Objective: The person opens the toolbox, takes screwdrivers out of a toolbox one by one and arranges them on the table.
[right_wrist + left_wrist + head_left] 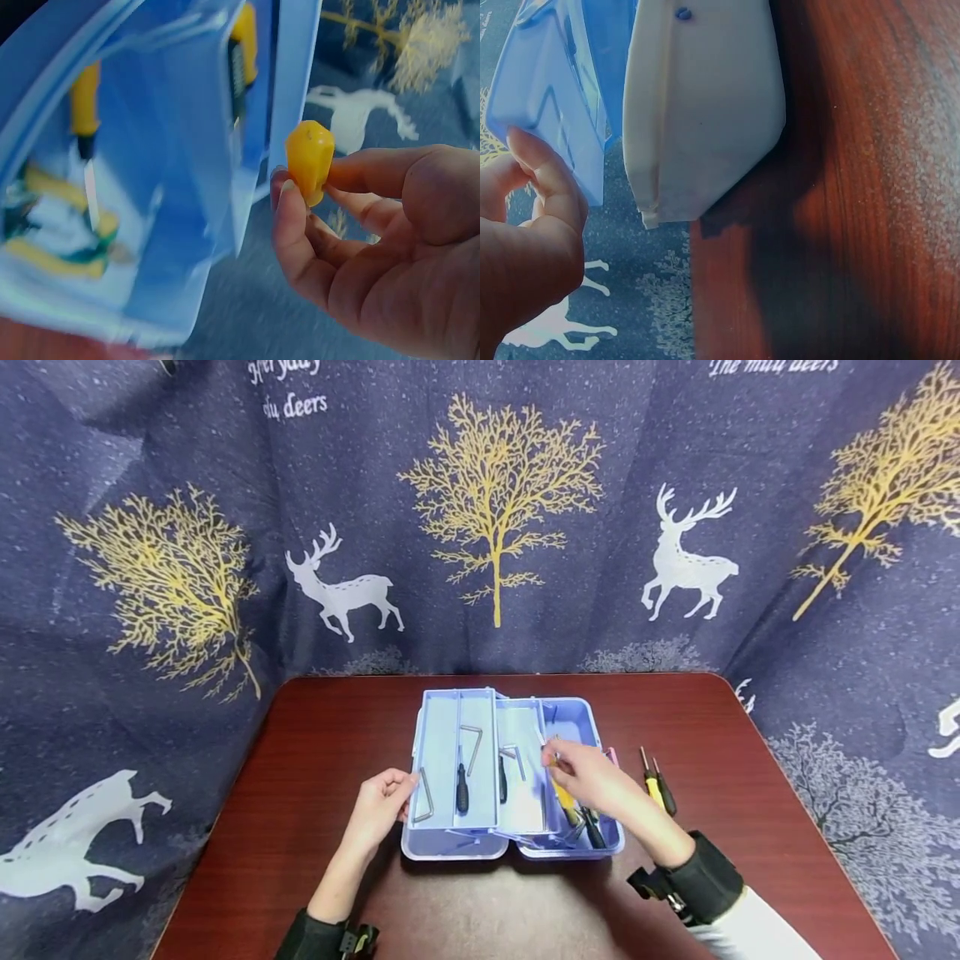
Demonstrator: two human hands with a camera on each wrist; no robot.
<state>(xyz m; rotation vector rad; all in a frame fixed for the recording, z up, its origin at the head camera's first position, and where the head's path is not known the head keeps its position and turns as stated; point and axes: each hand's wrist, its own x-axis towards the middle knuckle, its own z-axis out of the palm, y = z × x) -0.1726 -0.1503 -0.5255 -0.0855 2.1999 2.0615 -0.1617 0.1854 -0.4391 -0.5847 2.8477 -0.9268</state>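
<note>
A blue toolbox (513,852) stands unfolded on the table with its stepped trays spread out. My left hand (388,802) grips the left edge of the upper tray (438,718); its thumb rests against the tray wall (525,97) in the left wrist view. Over the right compartment, my right hand (588,772) pinches a yellow-handled screwdriver (309,159) between thumb and fingers. Hex keys (426,793) and a black-handled screwdriver (462,789) lie in the upper tray. The middle tray holds another black-handled tool (502,781) and a hex key (520,762).
Yellow-handled pliers (60,187) and another yellow-handled screwdriver (85,105) lie in the deep compartment. Two screwdrivers (656,789) lie on the table right of the box. A dark curtain (525,652) with deer and trees hangs behind the table (322,727).
</note>
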